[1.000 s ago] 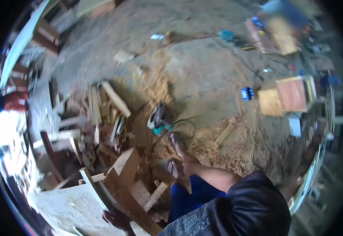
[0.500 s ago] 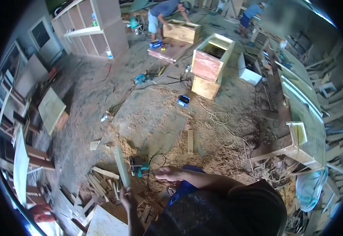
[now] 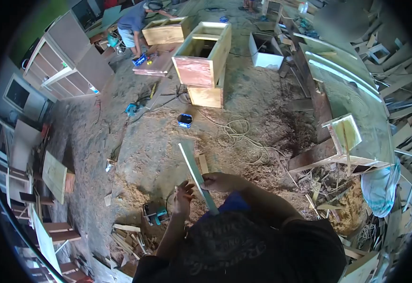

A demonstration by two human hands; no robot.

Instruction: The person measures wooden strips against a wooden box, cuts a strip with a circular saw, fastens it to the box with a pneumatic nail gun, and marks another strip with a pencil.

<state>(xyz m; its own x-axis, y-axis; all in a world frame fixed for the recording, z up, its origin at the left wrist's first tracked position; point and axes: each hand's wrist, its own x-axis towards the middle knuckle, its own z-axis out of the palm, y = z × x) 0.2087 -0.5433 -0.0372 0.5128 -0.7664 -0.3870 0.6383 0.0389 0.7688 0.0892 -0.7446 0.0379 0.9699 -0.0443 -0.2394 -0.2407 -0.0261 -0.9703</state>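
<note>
A long, narrow wood strip (image 3: 193,169) with a pale edge stands tilted in front of my body. My right hand (image 3: 220,182) is closed around it near the middle. Just left of the strip is my left hand (image 3: 184,195), raised with its fingers apart and slightly bent; it does not appear to grip the wood. Below and left of that hand, a teal and black power tool (image 3: 157,214) lies on the shavings. A short wood piece (image 3: 203,163) rests on the floor behind the strip.
Offcuts (image 3: 126,239) are piled at lower left. A blue-and-white container (image 3: 184,120), a coiled cord (image 3: 238,129) and stacked wooden boxes (image 3: 201,66) stand ahead. A long workbench (image 3: 343,94) runs along the right. Another person (image 3: 133,26) bends over a wooden box (image 3: 167,32) at the back.
The strip has moved from my left hand to my right hand and swung rightward in front of me. My left hand has let go and risen. The view has shifted right.
</note>
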